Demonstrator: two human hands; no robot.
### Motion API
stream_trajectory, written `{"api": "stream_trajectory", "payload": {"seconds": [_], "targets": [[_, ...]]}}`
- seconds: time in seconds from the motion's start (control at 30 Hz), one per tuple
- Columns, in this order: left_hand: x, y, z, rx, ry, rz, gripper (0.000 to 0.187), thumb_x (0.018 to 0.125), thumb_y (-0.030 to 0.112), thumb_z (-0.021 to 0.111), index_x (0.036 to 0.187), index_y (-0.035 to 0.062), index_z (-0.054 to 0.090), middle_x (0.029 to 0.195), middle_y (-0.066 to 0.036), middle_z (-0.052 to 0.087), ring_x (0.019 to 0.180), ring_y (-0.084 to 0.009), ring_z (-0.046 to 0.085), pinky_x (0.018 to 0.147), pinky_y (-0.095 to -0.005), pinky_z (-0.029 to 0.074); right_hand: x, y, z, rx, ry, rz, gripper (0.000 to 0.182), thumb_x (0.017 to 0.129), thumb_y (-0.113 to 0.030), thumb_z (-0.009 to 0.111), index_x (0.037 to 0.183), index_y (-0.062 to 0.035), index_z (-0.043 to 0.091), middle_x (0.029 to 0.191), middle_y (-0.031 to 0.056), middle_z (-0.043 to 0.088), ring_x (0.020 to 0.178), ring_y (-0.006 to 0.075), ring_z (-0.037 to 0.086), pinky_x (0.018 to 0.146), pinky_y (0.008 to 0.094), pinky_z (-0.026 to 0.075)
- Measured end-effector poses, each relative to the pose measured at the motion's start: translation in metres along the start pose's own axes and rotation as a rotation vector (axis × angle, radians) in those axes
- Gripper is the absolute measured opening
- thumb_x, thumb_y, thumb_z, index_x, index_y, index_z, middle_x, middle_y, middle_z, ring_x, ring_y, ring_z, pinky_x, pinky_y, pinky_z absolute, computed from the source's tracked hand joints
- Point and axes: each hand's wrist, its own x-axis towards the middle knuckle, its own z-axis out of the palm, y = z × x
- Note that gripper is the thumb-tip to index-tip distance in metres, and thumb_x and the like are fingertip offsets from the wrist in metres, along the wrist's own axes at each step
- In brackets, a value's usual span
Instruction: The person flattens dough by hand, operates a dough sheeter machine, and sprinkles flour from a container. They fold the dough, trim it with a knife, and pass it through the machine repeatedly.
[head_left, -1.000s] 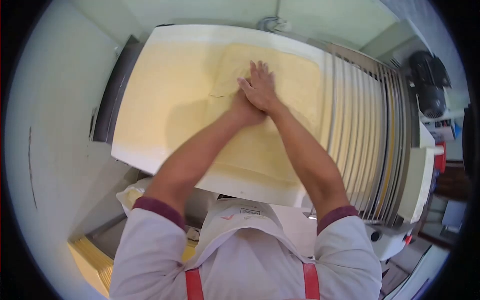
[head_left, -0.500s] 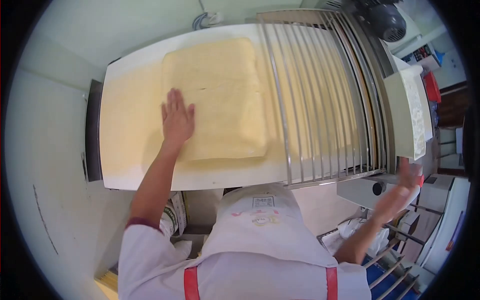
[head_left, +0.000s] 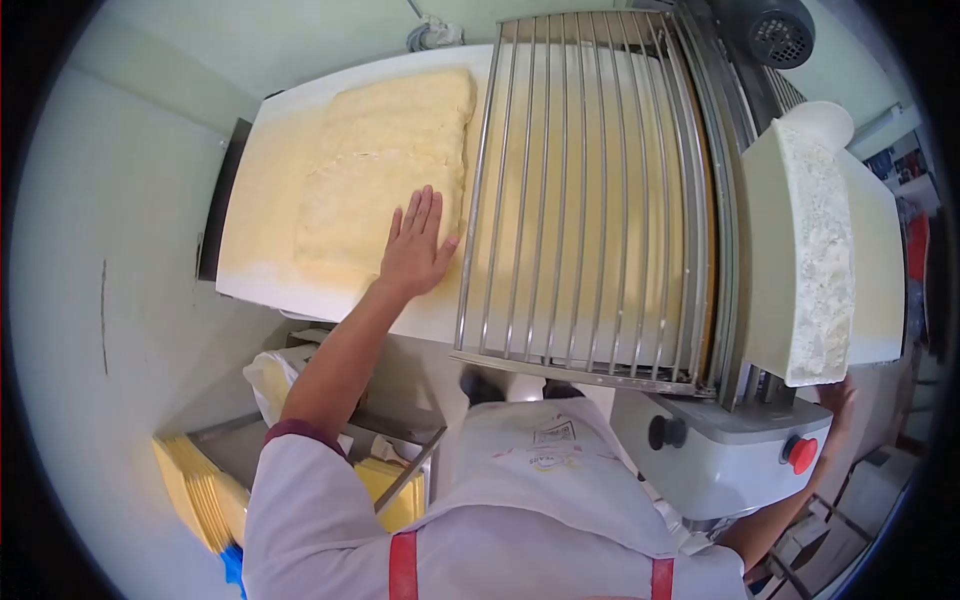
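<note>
A thick, pale yellow slab of dough [head_left: 375, 190] lies on the left conveyor belt of a dough sheeter. Its top is slightly ridged, with a crack across the middle. My left hand [head_left: 415, 255] is flat on the slab's near right edge, fingers stretched out and thumb apart. Beyond the machine's front housing [head_left: 740, 440], my right hand [head_left: 840, 395] is beside the near end of the flour-filled tray [head_left: 822, 260]. Its fingers are mostly hidden there. The metal bar guard [head_left: 570, 200] covers the belt just right of the slab.
A red button [head_left: 800, 454] and a black knob [head_left: 667, 432] stick out from the front housing. A dark motor [head_left: 770, 32] sits at the back right. Below the belt on the left are yellow stacked sheets [head_left: 190, 490] and a white bag [head_left: 270, 385].
My view has shifted rightward. My left hand has gone from the slab's left side to its near right edge. The dough's top looks rougher. My right hand has passed behind the front housing.
</note>
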Motion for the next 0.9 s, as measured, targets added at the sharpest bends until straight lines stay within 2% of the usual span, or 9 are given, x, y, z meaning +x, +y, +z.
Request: {"api": "stream_trajectory", "payload": {"seconds": [0.03, 0.1, 0.23, 0.37, 0.43, 0.63, 0.7, 0.8, 0.9], "targets": [[0.005, -0.004, 0.001, -0.085, -0.017, -0.007, 0.063, 0.100, 0.039, 0.032, 0.148, 0.0003, 0.019, 0.155, -0.018, 0.018, 0.145, -0.0301, 0.014, 0.116, -0.0469, 0.009, 0.003, 0.029, -0.025, 0.248, -0.068, 0.025, 0.060, 0.099, -0.051, 0.032, 0.124, -0.0003, 0.051, 0.119, 0.0179, 0.056, 0.116, 0.0257, 0.052, 0.102, 0.0389, 0.037], [0.003, -0.011, -0.002, -0.249, -0.055, -0.017, 0.061, 0.100, 0.038, 0.034, 0.147, -0.0002, 0.024, 0.153, -0.019, 0.023, 0.144, -0.0302, 0.017, 0.116, -0.0458, 0.009, -0.006, 0.004, 0.028, 0.200, -0.146, -0.048, 0.057, 0.099, -0.052, 0.030, 0.104, -0.0014, 0.056, 0.099, 0.0142, 0.056, 0.099, 0.0226, 0.053, 0.091, 0.0355, 0.040], [-0.046, 0.034, -0.030, -0.704, 0.375, -0.145, 0.052, 0.100, 0.030, 0.040, 0.141, -0.0014, 0.036, 0.143, -0.018, 0.041, 0.136, -0.0267, 0.033, 0.113, -0.0414, 0.019, -0.013, -0.017, 0.094, 0.047, -0.039, -0.158, 0.059, 0.100, -0.051, 0.027, 0.072, -0.0051, 0.052, 0.073, 0.0077, 0.047, 0.077, 0.0174, 0.047, 0.073, 0.0310, 0.038], [-0.168, 0.137, -0.023, -1.013, 0.681, -0.419, 0.039, 0.098, 0.020, 0.046, 0.130, -0.0023, 0.048, 0.129, -0.014, 0.052, 0.122, -0.0204, 0.046, 0.102, -0.0335, 0.032, -0.027, -0.025, 0.104, 0.359, -0.173, -0.030, 0.048, 0.098, -0.050, 0.035, 0.091, -0.0054, 0.052, 0.079, 0.0063, 0.048, 0.082, 0.0160, 0.050, 0.073, 0.0331, 0.043], [-0.229, 0.196, -0.009, -1.193, 0.857, -0.549, 0.033, 0.097, 0.015, 0.048, 0.125, -0.0028, 0.054, 0.122, -0.013, 0.058, 0.115, -0.0172, 0.052, 0.097, -0.0296, 0.038, -0.027, -0.009, 0.086, 0.344, -0.086, 0.014, 0.046, 0.098, -0.044, 0.039, 0.118, -0.0042, 0.048, 0.099, 0.0071, 0.054, 0.093, 0.0179, 0.055, 0.083, 0.0348, 0.047], [-0.313, 0.420, 0.019, -1.336, 0.177, -0.109, 0.029, 0.082, 0.017, 0.066, 0.106, 0.0018, 0.060, 0.104, -0.011, 0.063, 0.100, -0.0157, 0.058, 0.089, -0.0322, 0.045, -0.013, -0.009, 0.070, 0.149, -0.226, 0.016, 0.048, 0.096, -0.048, 0.045, 0.116, -0.0052, 0.055, 0.107, 0.0077, 0.060, 0.101, 0.0164, 0.057, 0.087, 0.0340, 0.047], [-0.302, 0.487, 0.030, -1.151, 0.343, 0.044, 0.023, 0.079, 0.018, 0.070, 0.093, 0.0010, 0.062, 0.094, -0.010, 0.065, 0.090, -0.0136, 0.060, 0.081, -0.0308, 0.048, 0.013, 0.007, 0.053, 0.093, -0.361, -0.074, 0.042, 0.096, -0.044, 0.045, 0.109, -0.0057, 0.058, 0.103, 0.0057, 0.061, 0.097, 0.0148, 0.057, 0.085, 0.0313, 0.046], [-0.287, 0.558, 0.116, -1.403, 0.503, -0.361, 0.029, 0.083, 0.024, 0.072, 0.099, 0.0015, 0.065, 0.081, -0.007, 0.065, 0.076, -0.0153, 0.061, 0.071, -0.0318, 0.049, 0.012, -0.001, 0.059, 0.186, -0.412, -0.011, 0.033, 0.096, -0.039, 0.048, 0.093, -0.0075, 0.057, 0.085, 0.0004, 0.055, 0.080, 0.0105, 0.052, 0.075, 0.0273, 0.042], [-0.276, 0.589, 0.109, -1.453, 0.697, -0.580, 0.027, 0.085, 0.026, 0.070, 0.094, 0.0019, 0.064, 0.068, -0.006, 0.062, 0.061, -0.0115, 0.056, 0.058, -0.0298, 0.046, 0.012, -0.005, 0.061, 0.153, -0.463, -0.070, 0.031, 0.097, -0.036, 0.048, 0.085, -0.0079, 0.053, 0.080, -0.0024, 0.050, 0.074, 0.0077, 0.046, 0.070, 0.0269, 0.039]]}}
